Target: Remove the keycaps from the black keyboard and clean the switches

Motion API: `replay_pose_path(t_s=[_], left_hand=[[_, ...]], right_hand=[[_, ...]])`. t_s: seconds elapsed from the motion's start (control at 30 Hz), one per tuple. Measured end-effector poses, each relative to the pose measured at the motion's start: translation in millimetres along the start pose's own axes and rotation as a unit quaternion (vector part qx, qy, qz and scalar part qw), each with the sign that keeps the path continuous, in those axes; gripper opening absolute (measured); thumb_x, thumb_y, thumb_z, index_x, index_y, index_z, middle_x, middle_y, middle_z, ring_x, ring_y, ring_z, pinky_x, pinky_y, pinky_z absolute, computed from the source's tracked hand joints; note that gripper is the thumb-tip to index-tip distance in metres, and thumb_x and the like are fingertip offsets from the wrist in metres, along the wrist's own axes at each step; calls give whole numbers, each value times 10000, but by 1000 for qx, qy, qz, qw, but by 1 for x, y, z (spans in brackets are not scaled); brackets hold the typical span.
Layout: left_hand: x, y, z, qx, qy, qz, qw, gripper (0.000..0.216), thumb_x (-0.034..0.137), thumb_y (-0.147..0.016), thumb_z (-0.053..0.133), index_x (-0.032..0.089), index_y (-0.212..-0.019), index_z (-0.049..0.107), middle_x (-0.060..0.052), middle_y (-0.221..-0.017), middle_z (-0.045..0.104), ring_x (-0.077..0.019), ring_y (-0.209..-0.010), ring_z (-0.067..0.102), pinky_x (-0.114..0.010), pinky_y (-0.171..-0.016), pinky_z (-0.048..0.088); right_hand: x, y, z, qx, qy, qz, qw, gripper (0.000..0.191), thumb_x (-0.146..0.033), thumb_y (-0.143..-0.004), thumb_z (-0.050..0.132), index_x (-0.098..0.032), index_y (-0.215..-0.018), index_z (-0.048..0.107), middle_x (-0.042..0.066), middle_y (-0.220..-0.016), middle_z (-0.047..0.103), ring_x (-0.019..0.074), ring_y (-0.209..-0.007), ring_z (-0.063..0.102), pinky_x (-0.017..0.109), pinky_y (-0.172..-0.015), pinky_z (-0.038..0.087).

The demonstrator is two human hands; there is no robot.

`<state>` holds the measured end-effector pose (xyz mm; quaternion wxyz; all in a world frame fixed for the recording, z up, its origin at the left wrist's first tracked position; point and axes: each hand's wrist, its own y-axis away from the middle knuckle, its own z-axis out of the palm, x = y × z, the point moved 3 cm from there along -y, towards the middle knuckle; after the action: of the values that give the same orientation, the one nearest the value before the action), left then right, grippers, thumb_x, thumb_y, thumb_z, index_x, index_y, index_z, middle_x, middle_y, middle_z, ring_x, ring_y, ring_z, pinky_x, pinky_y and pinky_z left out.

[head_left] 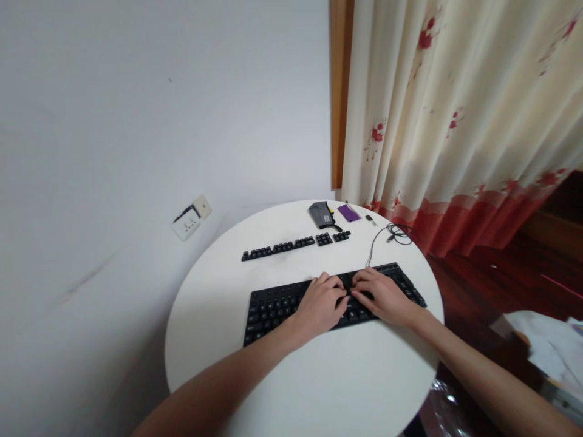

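A black keyboard (273, 309) lies on the round white table (209, 303). My left hand (321, 303) rests over its middle, fingers curled, with thumb and forefinger close together. Beside it, my right hand (382, 295) bends over the right part of the keys, its fingertips drawn together and almost meeting those of the left. Whatever sits between the fingertips is too small and too covered to name. Behind the keyboard stand loose black keycaps: a long row (280, 248), a small block (323, 239) and a shorter group (341, 236).
Towards the back lie a dark grey folded item (321, 214), a flat purple item (349, 212) and a small black-and-silver piece (370, 220). The keyboard's coiled cable (401, 233) lies at the right. Around the table are a wall with a socket (186, 224) and a curtain (428, 152).
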<state>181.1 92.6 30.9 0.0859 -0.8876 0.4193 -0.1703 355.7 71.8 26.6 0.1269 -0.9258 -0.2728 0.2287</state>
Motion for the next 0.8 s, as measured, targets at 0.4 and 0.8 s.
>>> replay_pose_path(t_s=[0.4, 0.8], left_hand=[[-24, -19, -11, 10, 30, -41, 999, 281, 298, -965, 462, 204, -999, 725, -53, -1010, 701, -208, -973, 577, -349, -946, 424], [-114, -96, 2, 6, -148, -166, 975, 275, 251, -927, 521, 200, -1138, 690, -121, -1087, 632, -275, -1099, 514, -368, -913, 436]], right_hand=[[9, -15, -6, 31, 0, 83, 996, 283, -314, -982, 450, -197, -910, 697, 70, -956, 672, 197, -921, 606, 309, -854, 449], [55, -136, 34, -92, 123, 193, 969, 412, -264, -938, 487, -207, -1344, 527, 146, -1168, 685, 265, -1047, 653, 333, -831, 467]])
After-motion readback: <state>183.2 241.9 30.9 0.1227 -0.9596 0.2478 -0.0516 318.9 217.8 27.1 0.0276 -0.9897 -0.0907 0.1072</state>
